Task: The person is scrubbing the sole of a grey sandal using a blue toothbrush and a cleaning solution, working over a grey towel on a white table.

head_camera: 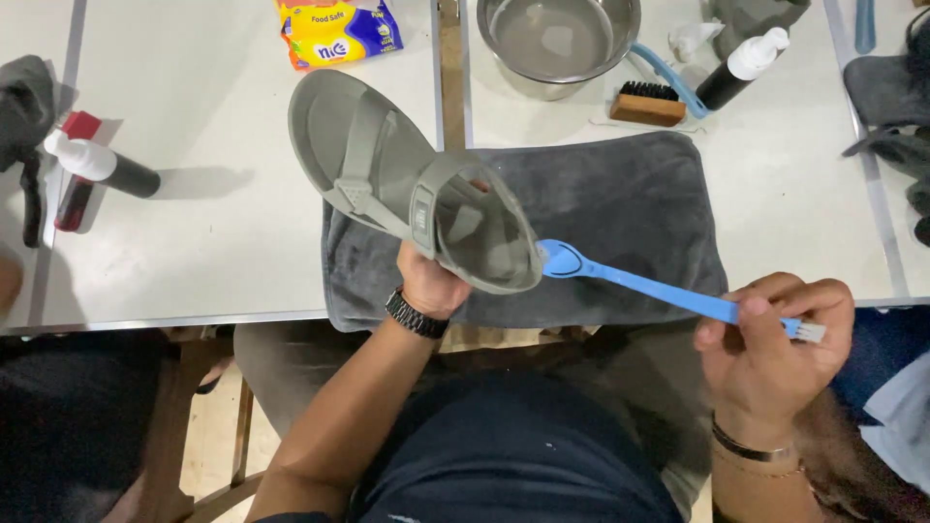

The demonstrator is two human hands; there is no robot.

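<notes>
Sandal point(417, 184) held above grey towel point(581, 223), my left hand point(431, 281) clamped under heel; right hand point(770, 339) fingers closed on blue brush point(639, 283). Risk I see: far-end grip, brush head may skid off heel.

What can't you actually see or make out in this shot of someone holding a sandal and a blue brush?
All in the head view:
- Blue brush: its working end sits behind the grey sandal, so bristle contact cannot be judged.
- Left hand: fingers hidden under the sandal.
- Right hand: covers part of the handle.
- Metal bowl: cut off by the top edge.
- Dark items at the right edge: cropped, kind unclear.
</notes>
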